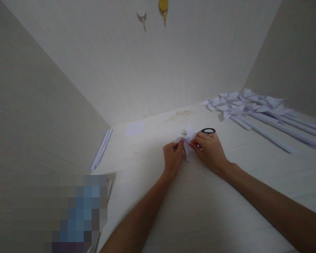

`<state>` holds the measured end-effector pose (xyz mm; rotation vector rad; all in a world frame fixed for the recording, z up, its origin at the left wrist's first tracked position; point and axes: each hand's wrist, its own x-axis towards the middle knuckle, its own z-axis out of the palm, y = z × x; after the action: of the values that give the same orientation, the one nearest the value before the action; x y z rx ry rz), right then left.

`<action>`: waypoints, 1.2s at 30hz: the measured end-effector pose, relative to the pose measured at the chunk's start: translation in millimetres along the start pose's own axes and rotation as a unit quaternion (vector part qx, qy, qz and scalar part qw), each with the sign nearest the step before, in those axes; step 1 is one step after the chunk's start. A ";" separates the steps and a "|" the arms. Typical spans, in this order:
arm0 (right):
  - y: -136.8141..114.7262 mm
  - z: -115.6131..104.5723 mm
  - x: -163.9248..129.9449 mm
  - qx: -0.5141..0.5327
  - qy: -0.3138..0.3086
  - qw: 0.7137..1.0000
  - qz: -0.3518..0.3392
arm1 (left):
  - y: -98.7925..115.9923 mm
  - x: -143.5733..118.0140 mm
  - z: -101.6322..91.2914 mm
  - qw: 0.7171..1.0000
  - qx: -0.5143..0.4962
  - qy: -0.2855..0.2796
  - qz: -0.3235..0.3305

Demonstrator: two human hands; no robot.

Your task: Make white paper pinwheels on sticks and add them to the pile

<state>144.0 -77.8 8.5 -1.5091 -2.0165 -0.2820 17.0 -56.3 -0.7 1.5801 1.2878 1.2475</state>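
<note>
Both my hands meet over the middle of the pale table [147,168], pinching a white paper pinwheel [191,133] between them. Fingers and thumb of my left hand [173,154] close on its left side near the centre. My right hand [209,146] grips it from the right with bent fingers, and what lies inside that pinch is too small to make out. Just behind my right hand are scissors [208,131] with black handles; their blades are mostly hidden by the hand and paper.
At the right lies a pile of white paper pinwheels [242,105] with rolled paper sticks [268,135]. A paper square [135,128] lies at the back left, near several paper rolls [101,149] along the left edge. Two hooks, one yellow [163,6], hang on the back wall.
</note>
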 end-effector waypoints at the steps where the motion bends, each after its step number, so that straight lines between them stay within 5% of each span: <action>1: 0.0 0.6 -0.2 -0.006 0.001 1.000 0.004 | -0.1 0.0 -0.1 1.000 -0.003 0.000 0.001; 19: 3.2 3.2 -0.2 0.000 0.028 0.999 0.033 | 3.0 -1.0 2.6 0.988 -0.136 -0.067 0.039; 36: 7.5 7.6 -1.2 0.081 0.039 0.995 0.029 | 3.5 1.2 -1.2 0.992 -0.082 -0.060 0.076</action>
<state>148.7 -72.4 0.4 -1.4306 -1.8823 -0.1468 16.8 -55.9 3.1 1.6318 0.9804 1.2947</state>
